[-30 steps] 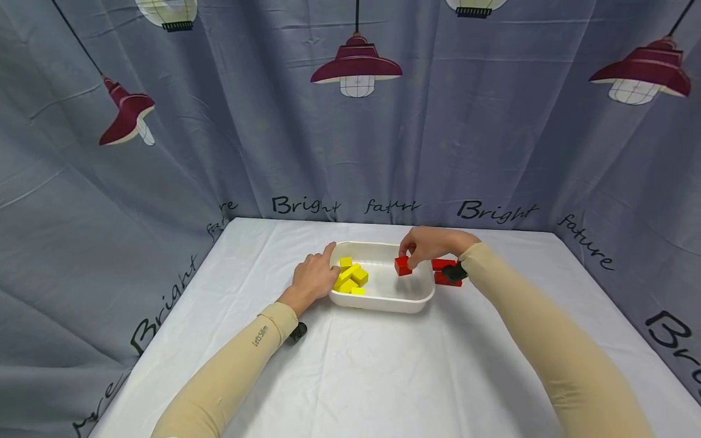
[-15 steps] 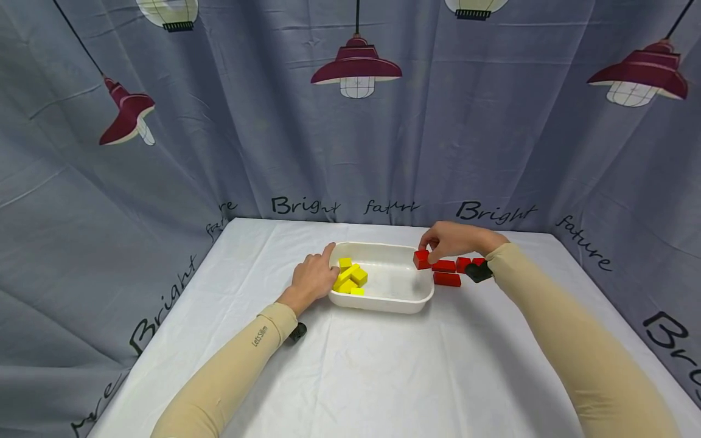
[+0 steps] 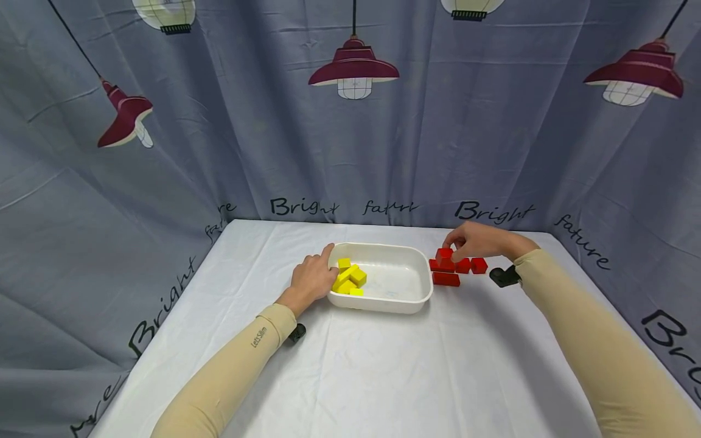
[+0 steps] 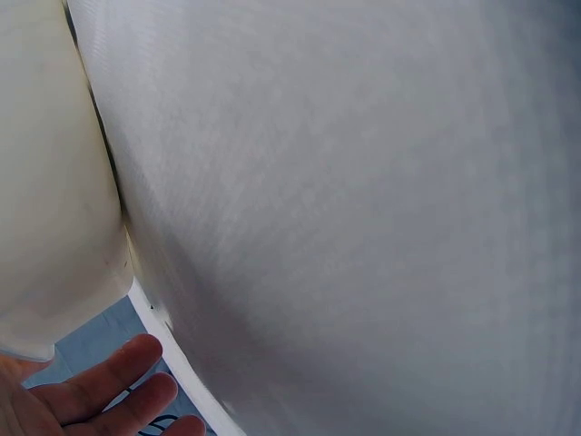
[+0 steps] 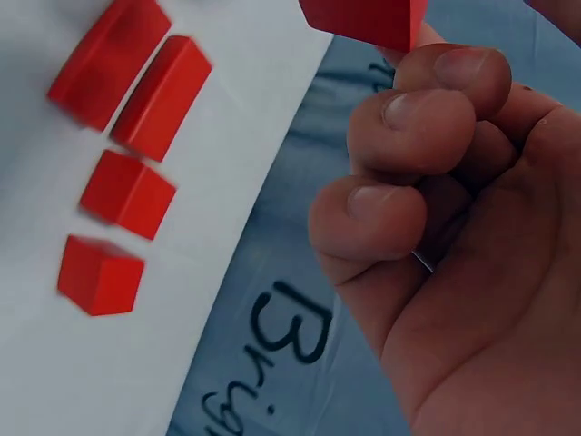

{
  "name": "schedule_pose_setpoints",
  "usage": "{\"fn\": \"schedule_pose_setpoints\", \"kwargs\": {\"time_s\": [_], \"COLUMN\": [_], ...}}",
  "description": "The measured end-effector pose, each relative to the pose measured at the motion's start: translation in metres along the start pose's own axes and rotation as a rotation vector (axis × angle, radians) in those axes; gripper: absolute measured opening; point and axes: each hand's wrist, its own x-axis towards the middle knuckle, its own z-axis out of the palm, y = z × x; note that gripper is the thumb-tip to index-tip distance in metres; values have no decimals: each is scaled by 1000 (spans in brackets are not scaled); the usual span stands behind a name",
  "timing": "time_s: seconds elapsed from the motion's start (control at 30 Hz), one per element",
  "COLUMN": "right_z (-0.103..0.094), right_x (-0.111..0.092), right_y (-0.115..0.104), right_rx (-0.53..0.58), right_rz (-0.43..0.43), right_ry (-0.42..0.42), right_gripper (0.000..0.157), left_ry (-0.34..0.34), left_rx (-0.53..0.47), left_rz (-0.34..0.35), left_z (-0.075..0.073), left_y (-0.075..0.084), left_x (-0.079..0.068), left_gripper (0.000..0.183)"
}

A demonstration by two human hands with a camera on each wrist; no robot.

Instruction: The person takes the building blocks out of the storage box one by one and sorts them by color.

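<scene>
My left hand (image 3: 311, 280) holds the left end of a white rectangular tray (image 3: 397, 272), with the thumb over the rim and the index finger along it. In the left wrist view its other fingers (image 4: 113, 372) hang loosely beyond the tray's end. Several yellow blocks (image 3: 350, 277) lie in the tray's left part. Just right of the tray, my right hand (image 3: 477, 239) pinches a red block (image 3: 444, 255) between thumb and fingertips. It is close over other red blocks: two longer ones (image 5: 163, 98) side by side and two cubes (image 5: 127, 193) in line beyond them.
A white cloth covers the table (image 3: 378, 371). Behind it hangs a grey-blue curtain (image 3: 263, 134) printed with lamps and lettering. A small black device (image 3: 504, 277) is at the right wrist, and another (image 3: 297, 333) at the left.
My right hand has carried the red block to the right, out from over the tray to above the other red blocks. The left hand and the tray have stayed in place.
</scene>
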Motion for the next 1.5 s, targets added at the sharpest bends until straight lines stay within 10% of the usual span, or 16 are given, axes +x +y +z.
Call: {"fn": "schedule_pose_setpoints", "kwargs": {"time_s": [1.5], "right_z": [57], "right_x": [-15], "right_y": [99], "right_rx": [117], "right_rz": [226], "right_ry": [90], "right_gripper": [47], "left_ry": [-4], "left_rx": [-2], "left_rz": [4], "left_z": [0], "left_y": [-1], "left_x": [0], "left_gripper": [65]}}
